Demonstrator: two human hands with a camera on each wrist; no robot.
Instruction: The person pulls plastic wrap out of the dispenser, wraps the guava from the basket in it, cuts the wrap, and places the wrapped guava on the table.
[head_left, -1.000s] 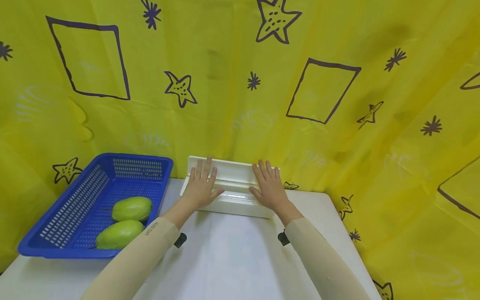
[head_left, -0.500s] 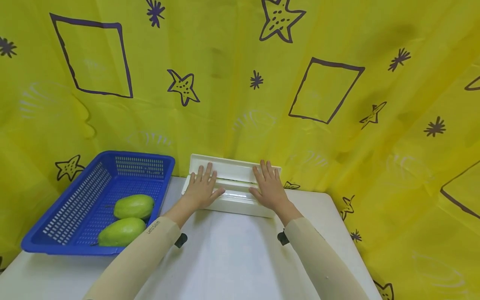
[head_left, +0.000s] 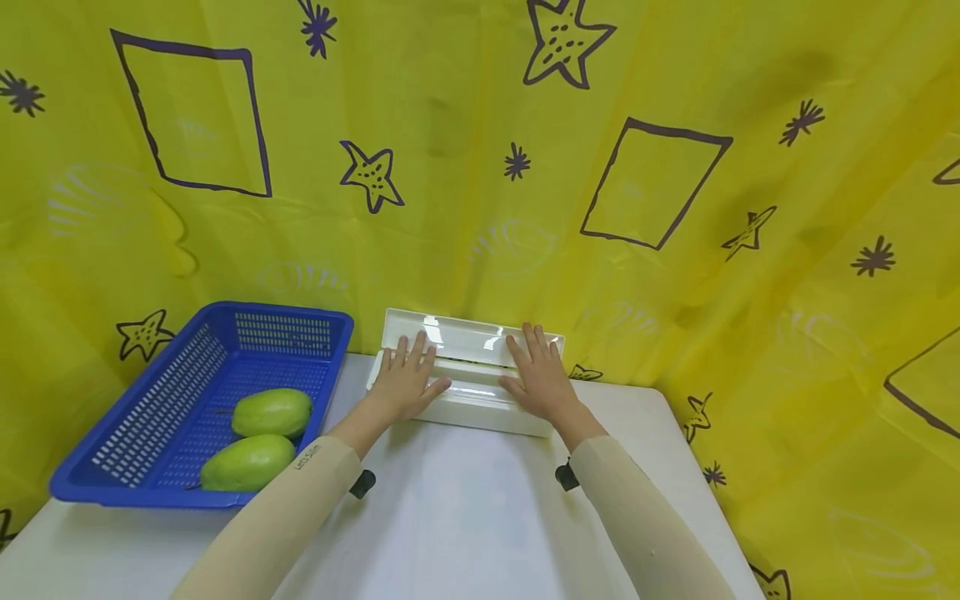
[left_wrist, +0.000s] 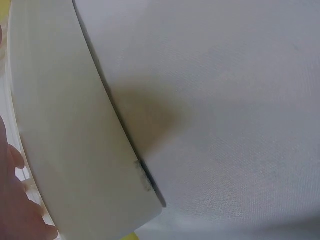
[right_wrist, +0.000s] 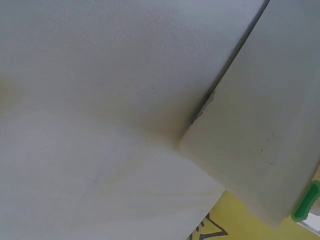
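Nearest the head camera, two pale sleeves, the left (head_left: 277,517) and the right (head_left: 645,517), came in from the lower edge and converged across the white bench (head_left: 465,508), a pose that probably let the person bear evenly on both ends of the work. Off to the left, two green fruits (head_left: 247,463) lay side by side against the inner side of a blue basket (head_left: 142,500), whose raised walls presumably served to stop them rolling away. Farther in, the long white box (head_left: 480,413) sat crosswise near the back of the bench, squarely before the person, likely so that either end could be reached alike. The left hand (head_left: 401,387) rested over its left end and the right hand (head_left: 542,383) over its right; they were well apart, palms down, fingers spread and mostly straight, curled round nothing, seemingly to steady the box rather than grip it. Whether the fingertips pressed on the raised lid (head_left: 465,340) behind could not be told. In the right wrist view a small green part (right_wrist: 305,202) showed at the box's edge. Beyond everything hung a yellow curtain (head_left: 450,233) printed with starfish.
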